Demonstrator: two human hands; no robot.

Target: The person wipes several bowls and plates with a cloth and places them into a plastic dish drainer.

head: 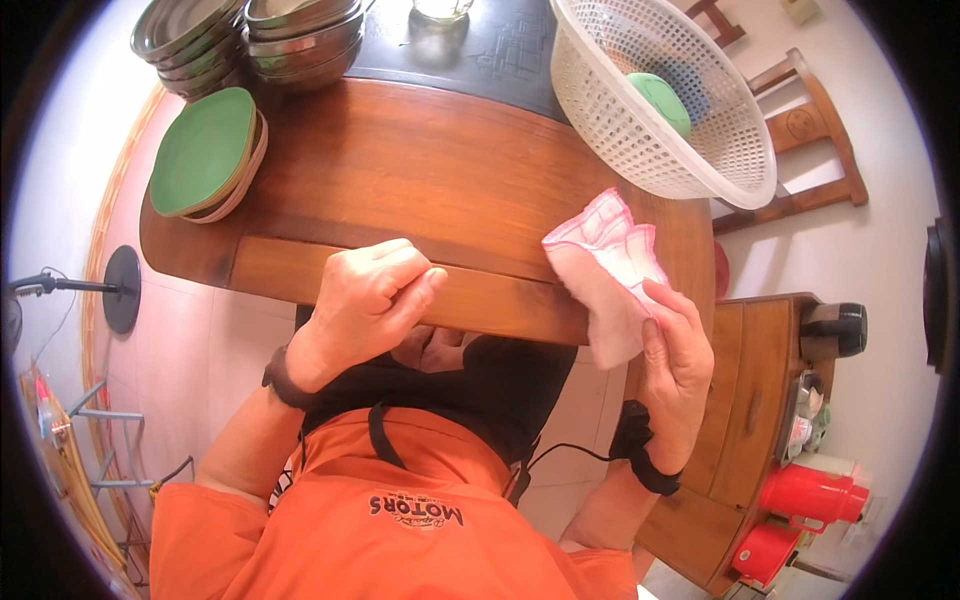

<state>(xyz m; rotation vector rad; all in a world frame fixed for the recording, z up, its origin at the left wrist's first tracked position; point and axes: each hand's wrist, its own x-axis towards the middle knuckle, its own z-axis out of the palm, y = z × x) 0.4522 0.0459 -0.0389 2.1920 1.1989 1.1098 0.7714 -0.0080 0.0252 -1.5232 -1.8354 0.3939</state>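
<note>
Between the thumb and fingers of my right hand [675, 337] hangs a white cloth with pink stitched edges [607, 262], over the right front edge of the wooden table [405, 180]. My left hand [371, 300] is closed in a loose fist above the table's front edge, and nothing shows in it. To its upper left, a green squarish plate [204, 150] tops a small stack. Behind the cloth stands a white plastic colander basket [622, 127], tilted in view, with a green lidded container [660, 103] and something blue inside.
Stacks of dark bowls [304, 45] stand at the back left. A glass vessel [442, 7] sits on the black table inlay [480, 56]. Wooden chairs [814, 142] are beyond the basket; a wooden cabinet [750, 390] bearing a red thermos jug [814, 493] is at right.
</note>
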